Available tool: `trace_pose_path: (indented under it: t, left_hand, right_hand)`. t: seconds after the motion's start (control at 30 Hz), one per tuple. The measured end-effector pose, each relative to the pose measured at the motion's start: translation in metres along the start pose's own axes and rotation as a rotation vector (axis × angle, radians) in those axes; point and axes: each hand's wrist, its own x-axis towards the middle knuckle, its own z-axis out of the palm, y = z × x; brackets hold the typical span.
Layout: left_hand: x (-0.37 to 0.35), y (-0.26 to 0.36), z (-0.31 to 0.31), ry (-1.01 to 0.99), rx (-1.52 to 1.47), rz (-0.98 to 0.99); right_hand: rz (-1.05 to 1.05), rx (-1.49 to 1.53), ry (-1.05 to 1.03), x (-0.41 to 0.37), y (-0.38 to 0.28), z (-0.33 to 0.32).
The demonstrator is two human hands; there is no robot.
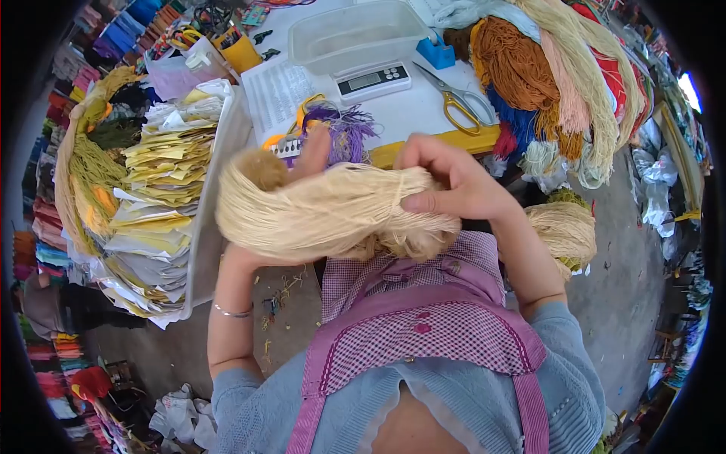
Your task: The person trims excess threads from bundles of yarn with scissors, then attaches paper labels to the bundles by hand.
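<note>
1. Landmark: the digital scale [373, 82] on the white desk [404, 121].
2. The pale cream skein [318, 204] is in the person's hands, on the near side of the scale, above the lap.
3. The left hand [311, 155] is behind the skein, nearer than the scale and to its left; the yarn hides most of it, so I cannot tell whether its fingers are closed.
4. The right hand [461, 181], nearer than the scale and to its right, has thumb and fingers clamped on the skein's tied end.
5. A purple yarn bundle [344, 129] lies just on the near side of the scale.
6. Right of the scale are scissors [457, 102], then a heap of coloured skeins [522, 64].
7. Beyond the scale stands a clear plastic tub [359, 38].
8. Left of the scale lies a printed sheet [276, 91]; farther left, a bin [215, 204] is packed with papers [162, 174].
</note>
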Motion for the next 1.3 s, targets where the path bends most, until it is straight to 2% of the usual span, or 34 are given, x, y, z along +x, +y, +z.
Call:
trace_pose_path:
  t: [0.03,0.1,0.13,0.17,0.2,0.23,0.27,0.3,0.33,0.37,0.4,0.43,0.5,0.53,0.57,0.6,0.67,0.7,0.77,0.8,0.87,0.9,0.93,0.97,1.03,1.07,1.1,1.13,1.2,1.23,1.3]
  left_hand:
    - [0.001,-0.011,0.011,-0.095,-0.052,-0.031]
    - [0.004,-0.022,0.029,0.034,-0.531,0.112]
    - [0.007,-0.019,0.034,0.035,-0.537,0.117]
    - [0.009,-0.016,0.037,0.082,-0.763,0.173]
    - [0.012,-0.014,0.039,0.128,-0.985,0.231]
    - [0.017,-0.011,0.040,0.160,-1.116,0.203]
    - [0.022,-0.007,0.042,0.197,-1.246,0.179]
    - [0.024,0.002,0.039,0.217,-1.367,0.162]
    - [0.028,0.003,0.040,0.225,-1.331,0.263]
    - [0.030,0.006,0.038,0.222,-1.331,0.276]
    - [0.030,0.012,0.034,0.280,-1.447,0.260]
    - [0.029,0.016,0.032,0.344,-1.561,0.238]
    - [0.032,0.015,0.031,0.465,-1.761,0.337]
    - [0.034,0.015,0.028,0.537,-1.802,0.359]
    - [0.033,0.009,0.027,0.520,-1.861,0.419]
    - [0.032,0.003,0.027,0.550,-1.877,0.387]
    - [0.030,-0.006,0.027,0.556,-1.898,0.355]
    - [0.030,-0.007,0.026,0.571,-1.895,0.358]
    - [0.029,-0.008,0.024,0.604,-1.949,0.335]
    - [0.029,-0.010,0.024,0.622,-1.945,0.344]
    - [0.030,-0.014,0.024,0.627,-1.967,0.373]
    - [0.032,-0.016,0.024,0.620,-2.001,0.398]
    - [0.035,-0.019,0.024,0.626,-1.999,0.414]
    - [0.037,-0.021,0.024,0.637,-2.047,0.401]
    - [0.042,-0.024,0.026,0.645,-2.094,0.386]
    - [0.045,-0.025,0.027,0.644,-2.163,0.388]
    - [0.047,-0.025,0.028,0.642,-2.232,0.386]
    - [0.050,-0.025,0.029,0.636,-2.229,0.387]
    - [0.053,-0.024,0.031,0.649,-2.176,0.376]
    - [0.053,-0.022,0.032,0.647,-2.176,0.371]
    - [0.055,-0.020,0.031,0.640,-2.223,0.387]
  right_hand:
    - [-0.102,-0.023,0.025,0.001,0.008,-0.009]
    - [0.009,-0.082,0.099,-0.001,0.017,-0.031]
    - [0.071,-0.163,0.163,0.001,0.024,-0.046]
    - [0.094,-0.445,0.263,0.003,0.035,-0.069]
    - [0.005,-0.766,0.390,0.005,0.059,-0.097]
    - [-0.093,-1.091,0.518,0.007,0.082,-0.119]
    - [-0.073,-1.318,0.672,0.008,0.092,-0.128]
    - [-0.119,-1.423,0.689,0.012,0.103,-0.139]
    - [-0.166,-1.526,0.705,0.016,0.104,-0.144]
    - [-0.074,-1.587,0.673,0.017,0.106,-0.147]
    - [-0.079,-1.592,0.674,0.016,0.106,-0.151]
    - [0.027,-1.586,0.637,0.018,0.102,-0.151]
    - [0.240,-1.593,0.531,0.025,0.094,-0.156]
    - [0.320,-1.546,0.542,0.025,0.088,-0.154]
    - [0.399,-1.500,0.551,0.022,0.082,-0.151]
    - [0.399,-1.550,0.546,0.017,0.079,-0.149]
    - [0.662,-1.483,0.360,0.014,0.050,-0.138]
    - [0.635,-1.451,0.444,0.008,0.049,-0.138]
    - [0.709,-1.137,0.442,-0.005,0.039,-0.145]
    - [0.661,-0.975,0.417,-0.016,0.041,-0.152]
    - [0.524,-0.104,0.519,-0.033,0.047,-0.135]
    - [0.465,0.056,0.486,-0.037,0.052,-0.122]
    - [0.448,0.133,0.577,-0.034,0.048,-0.093]
    - [0.317,0.242,0.576,-0.038,0.064,-0.074]
    - [0.182,0.418,0.394,-0.034,0.067,-0.024]
    - [0.228,0.295,0.383,-0.031,0.076,-0.009]
    - [0.108,0.436,0.312,-0.029,0.087,0.004]
    - [0.181,0.504,0.278,-0.028,0.087,0.010]
    - [0.251,0.332,0.147,-0.027,0.078,0.017]
    - [0.223,0.275,0.108,-0.027,0.066,0.024]
    - [0.273,0.284,-0.058,-0.029,0.054,0.025]
